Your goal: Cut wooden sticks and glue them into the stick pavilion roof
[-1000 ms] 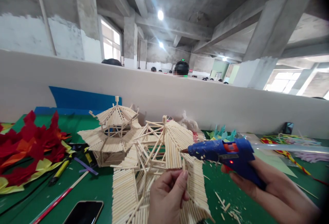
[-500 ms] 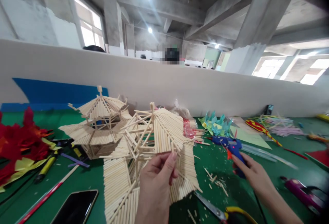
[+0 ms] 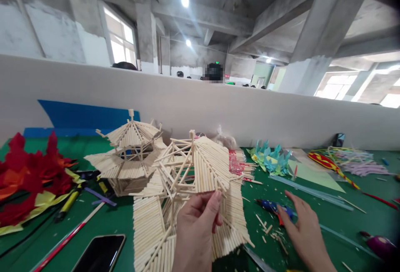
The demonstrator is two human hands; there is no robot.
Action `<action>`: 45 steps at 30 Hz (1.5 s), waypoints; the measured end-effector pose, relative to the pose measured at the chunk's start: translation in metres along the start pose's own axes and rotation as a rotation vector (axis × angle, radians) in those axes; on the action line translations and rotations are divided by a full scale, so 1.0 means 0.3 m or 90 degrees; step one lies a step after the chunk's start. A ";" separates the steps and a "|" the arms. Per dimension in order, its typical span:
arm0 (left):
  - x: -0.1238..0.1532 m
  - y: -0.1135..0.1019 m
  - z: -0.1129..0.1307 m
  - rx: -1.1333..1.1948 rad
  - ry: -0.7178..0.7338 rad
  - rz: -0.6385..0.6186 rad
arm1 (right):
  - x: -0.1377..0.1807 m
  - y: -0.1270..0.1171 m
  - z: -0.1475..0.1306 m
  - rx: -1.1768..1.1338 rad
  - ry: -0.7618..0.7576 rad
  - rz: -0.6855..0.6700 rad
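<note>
Your left hand (image 3: pixel 196 226) is pinched narrow, thumb against fingertips, at the lower edge of the upper roof panel (image 3: pixel 212 163) of the unfinished stick model (image 3: pixel 150 215). Whether it grips the edge itself or a separate stick is hidden. Your right hand (image 3: pixel 304 230) has its fingers spread wide over the handle end of the blue glue gun (image 3: pixel 265 205); I can't tell whether any finger touches it.

Taking your left pinch as the clock's centre, the model lies around and beneath it, its bare roof frame towards 10 to 11. The glue gun lies on the green table (image 3: pixel 240 268) at 3, near the model. Cut stick bits (image 3: pixel 270 232) and a scissors blade (image 3: pixel 258 260) sit around 4, the red-and-clear packet of sticks (image 3: pixel 237 163) at 1. Farther out, a second stick model (image 3: pixel 134 161) stands at 10 and a phone (image 3: pixel 99 254) lies at 8.

I'd judge this as a holding step in roof gluing. It calls for a steady left pinch while any glue firms, and a right hand clear of the gun's tip and the delicate eaves.
</note>
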State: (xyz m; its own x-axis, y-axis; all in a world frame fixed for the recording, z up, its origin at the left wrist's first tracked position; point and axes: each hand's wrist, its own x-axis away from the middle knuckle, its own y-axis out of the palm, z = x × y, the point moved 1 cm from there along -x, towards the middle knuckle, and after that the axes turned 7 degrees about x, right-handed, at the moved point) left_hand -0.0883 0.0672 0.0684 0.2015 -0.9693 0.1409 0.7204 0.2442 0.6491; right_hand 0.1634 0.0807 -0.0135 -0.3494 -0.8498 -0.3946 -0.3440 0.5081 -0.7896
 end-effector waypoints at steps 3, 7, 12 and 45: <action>-0.005 0.001 0.000 0.001 0.006 0.007 | 0.005 -0.082 -0.243 -0.143 -0.186 0.039; -0.009 -0.008 0.001 -0.008 0.009 -0.007 | 0.013 -0.148 -0.498 -0.256 -0.468 0.045; -0.017 -0.018 -0.007 0.011 0.012 -0.010 | -0.005 -0.146 -0.581 -0.316 -0.544 -0.036; -0.008 -0.041 0.018 0.010 -0.034 -0.053 | -0.022 -0.148 -0.594 -0.184 -0.624 0.038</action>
State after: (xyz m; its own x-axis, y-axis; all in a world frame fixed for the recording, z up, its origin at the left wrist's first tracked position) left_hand -0.1013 0.0664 0.0640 0.1055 -0.9865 0.1255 0.7225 0.1628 0.6719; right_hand 0.0257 0.0886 0.1079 0.4489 -0.4962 -0.7432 -0.5922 0.4576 -0.6633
